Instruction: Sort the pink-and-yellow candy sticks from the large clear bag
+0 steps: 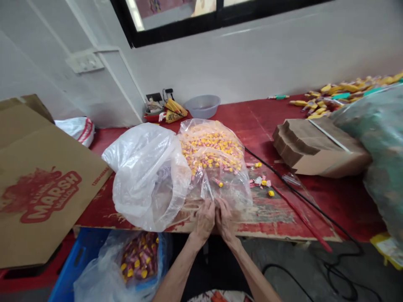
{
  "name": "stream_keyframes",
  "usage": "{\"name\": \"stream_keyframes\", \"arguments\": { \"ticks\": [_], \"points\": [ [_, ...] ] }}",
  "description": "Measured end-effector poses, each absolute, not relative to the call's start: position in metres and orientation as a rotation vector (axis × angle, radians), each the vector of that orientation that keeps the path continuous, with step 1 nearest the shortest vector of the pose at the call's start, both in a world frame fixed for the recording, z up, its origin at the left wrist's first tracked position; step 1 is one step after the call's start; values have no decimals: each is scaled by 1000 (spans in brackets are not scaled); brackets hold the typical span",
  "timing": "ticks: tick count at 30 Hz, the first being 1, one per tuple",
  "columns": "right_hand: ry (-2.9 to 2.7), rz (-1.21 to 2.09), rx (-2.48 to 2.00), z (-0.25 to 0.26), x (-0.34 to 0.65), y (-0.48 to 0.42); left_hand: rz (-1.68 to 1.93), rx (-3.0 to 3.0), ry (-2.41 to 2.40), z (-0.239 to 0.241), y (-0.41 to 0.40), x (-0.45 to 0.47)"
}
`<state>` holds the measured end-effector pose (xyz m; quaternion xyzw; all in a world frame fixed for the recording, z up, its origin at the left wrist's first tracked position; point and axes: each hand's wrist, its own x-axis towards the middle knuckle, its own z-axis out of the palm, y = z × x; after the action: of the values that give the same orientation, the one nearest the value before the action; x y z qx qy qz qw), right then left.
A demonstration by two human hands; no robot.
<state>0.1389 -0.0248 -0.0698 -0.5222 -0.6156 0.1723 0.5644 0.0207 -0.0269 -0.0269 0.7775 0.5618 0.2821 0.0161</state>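
Observation:
A clear plastic bag (234, 186) lies on the red table, its back part full of small yellow and pink pieces (210, 147). At its front edge, my left hand (204, 220) and my right hand (224, 219) are side by side, nearly touching. The fingers of both are closed on the bag's gathered edge; the exact grip is partly hidden by the hands. Left of it rests a crumpled white plastic bag (141, 172). A few loose pink-and-yellow pieces (263, 182) lie to the right of the clear bag.
A cardboard box (47, 176) stands at the left, above a blue crate (75, 260) holding bagged pieces. Flattened cartons (321, 144), a large filled bag (382, 147) and yellow pieces (346, 90) occupy the right. A black cable (292, 191) crosses the table. A bowl (202, 106) sits behind.

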Motion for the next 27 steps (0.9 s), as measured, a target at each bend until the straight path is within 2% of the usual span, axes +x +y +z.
{"name": "stream_keyframes", "arguments": {
  "ticks": [5,15,21,27],
  "points": [
    [-1286,389,-1314,-64,144,-22,763,2424,1677,-22,-14,32],
    [-1348,492,-1298,-69,140,-21,1305,2060,1681,-30,-14,20],
    [-1336,501,-1317,-67,140,-22,1186,2181,1604,-42,-11,26],
    [-1390,520,-1317,-54,142,-23,1274,1630,1608,-27,-7,16]
  ]
}}
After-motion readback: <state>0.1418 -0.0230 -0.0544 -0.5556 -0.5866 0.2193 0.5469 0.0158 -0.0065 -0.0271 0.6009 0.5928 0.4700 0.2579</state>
